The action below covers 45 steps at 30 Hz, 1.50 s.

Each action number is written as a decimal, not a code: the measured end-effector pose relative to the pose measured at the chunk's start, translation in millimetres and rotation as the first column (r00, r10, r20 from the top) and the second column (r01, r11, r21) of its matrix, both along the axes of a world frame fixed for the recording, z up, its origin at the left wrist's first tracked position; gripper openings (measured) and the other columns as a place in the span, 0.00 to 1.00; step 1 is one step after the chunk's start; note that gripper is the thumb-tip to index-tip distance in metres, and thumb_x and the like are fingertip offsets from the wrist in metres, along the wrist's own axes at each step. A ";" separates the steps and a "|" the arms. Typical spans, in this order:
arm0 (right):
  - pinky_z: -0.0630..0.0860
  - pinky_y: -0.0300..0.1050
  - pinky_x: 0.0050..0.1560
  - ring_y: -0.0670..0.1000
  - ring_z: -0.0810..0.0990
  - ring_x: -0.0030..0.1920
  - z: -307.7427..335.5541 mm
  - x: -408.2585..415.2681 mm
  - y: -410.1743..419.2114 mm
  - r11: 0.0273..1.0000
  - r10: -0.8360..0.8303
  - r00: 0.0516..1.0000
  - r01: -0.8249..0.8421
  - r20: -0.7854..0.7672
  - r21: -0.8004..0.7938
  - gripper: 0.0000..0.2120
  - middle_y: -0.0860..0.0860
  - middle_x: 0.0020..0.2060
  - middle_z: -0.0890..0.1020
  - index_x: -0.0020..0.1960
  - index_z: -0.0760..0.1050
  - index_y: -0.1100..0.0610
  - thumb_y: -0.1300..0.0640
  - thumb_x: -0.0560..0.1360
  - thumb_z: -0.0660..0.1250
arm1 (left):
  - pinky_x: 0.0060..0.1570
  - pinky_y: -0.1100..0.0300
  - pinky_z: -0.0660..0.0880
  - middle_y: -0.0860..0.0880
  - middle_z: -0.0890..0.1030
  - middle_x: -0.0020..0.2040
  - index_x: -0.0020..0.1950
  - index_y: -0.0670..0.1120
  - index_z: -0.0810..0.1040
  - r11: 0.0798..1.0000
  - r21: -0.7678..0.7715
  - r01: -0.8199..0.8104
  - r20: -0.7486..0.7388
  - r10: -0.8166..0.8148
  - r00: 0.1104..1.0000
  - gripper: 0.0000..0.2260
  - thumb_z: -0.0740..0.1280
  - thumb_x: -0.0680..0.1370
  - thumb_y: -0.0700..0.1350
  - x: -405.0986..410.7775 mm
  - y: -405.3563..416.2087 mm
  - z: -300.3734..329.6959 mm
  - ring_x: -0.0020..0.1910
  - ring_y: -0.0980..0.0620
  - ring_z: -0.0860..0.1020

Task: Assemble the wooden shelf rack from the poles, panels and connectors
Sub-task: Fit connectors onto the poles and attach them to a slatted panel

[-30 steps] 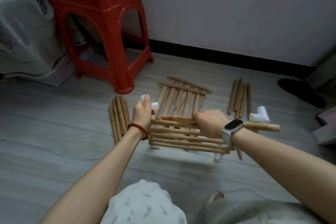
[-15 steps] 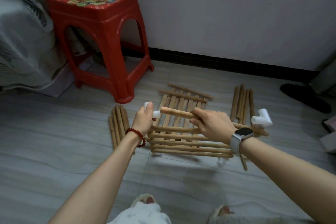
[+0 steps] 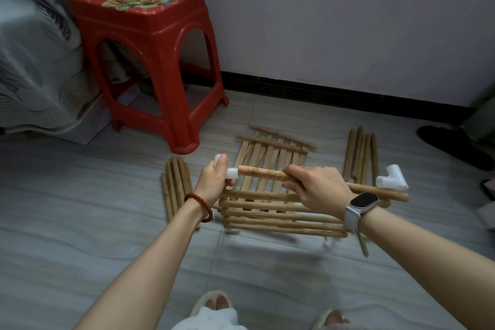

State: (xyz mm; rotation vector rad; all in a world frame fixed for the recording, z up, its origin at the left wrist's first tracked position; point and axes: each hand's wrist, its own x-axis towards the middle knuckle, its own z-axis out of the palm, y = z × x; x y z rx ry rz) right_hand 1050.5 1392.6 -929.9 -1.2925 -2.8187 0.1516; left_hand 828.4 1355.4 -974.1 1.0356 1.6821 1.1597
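Observation:
My right hand point(image 3: 314, 190) grips a long wooden pole point(image 3: 262, 173) held level above the floor. Its left end meets a white plastic connector point(image 3: 231, 173), which my left hand point(image 3: 214, 181) holds. Below the hands sits a slatted wooden panel point(image 3: 278, 218) raised on white connectors point(image 3: 328, 244). A second slatted panel point(image 3: 270, 151) lies flat behind it. Loose poles lie in a bundle on the left point(image 3: 175, 186) and another bundle on the right point(image 3: 360, 154). A white corner connector point(image 3: 391, 181) rests at the right.
A red plastic stool point(image 3: 150, 59) stands at the back left beside a bed with grey covers point(image 3: 29, 61). The white wall with a dark skirting point(image 3: 334, 92) runs behind. A black slipper point(image 3: 452, 146) lies at the far right. My slippered feet point(image 3: 214, 305) are at the bottom.
My right hand lifted the pole from over the raised panel and brought its left end to the connector in my left hand. The view tilted up slightly.

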 end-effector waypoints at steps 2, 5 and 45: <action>0.64 0.40 0.32 0.47 0.71 0.34 0.0 0.3 -0.4 1.000 0.009 1.000 -0.010 -0.010 -0.005 0.11 0.43 0.37 0.72 0.52 0.69 0.49 0.45 0.80 0.54 | 0.33 0.58 0.69 0.49 0.75 0.30 0.38 0.47 0.71 1.000 -0.002 0.007 0.016 -0.007 1.000 0.18 0.51 0.82 0.54 -0.3 1.6 -1.6 0.33 0.49 0.74; 0.63 0.41 0.32 0.48 0.71 0.35 -1.1 -0.6 -2.5 1.000 0.029 0.999 -0.029 -0.014 0.001 0.10 0.43 0.37 0.73 0.53 0.70 0.48 0.45 0.80 0.54 | 0.32 0.60 0.69 0.48 0.75 0.31 0.39 0.46 0.71 1.000 0.002 0.010 0.010 -0.010 1.000 0.18 0.51 0.82 0.54 -0.5 1.5 -4.5 0.32 0.51 0.74; 0.73 0.54 0.48 0.57 0.73 0.41 2.7 116.0 4.5 0.603 -0.797 0.397 0.568 -0.455 -0.560 0.20 0.59 0.37 0.75 0.39 0.73 0.66 0.54 0.81 0.55 | 0.43 0.55 0.74 0.47 0.79 0.48 0.59 0.45 0.75 0.734 -0.065 0.676 -0.959 -0.233 0.160 0.21 0.50 0.79 0.56 116.4 -12.5 32.7 0.45 0.48 0.78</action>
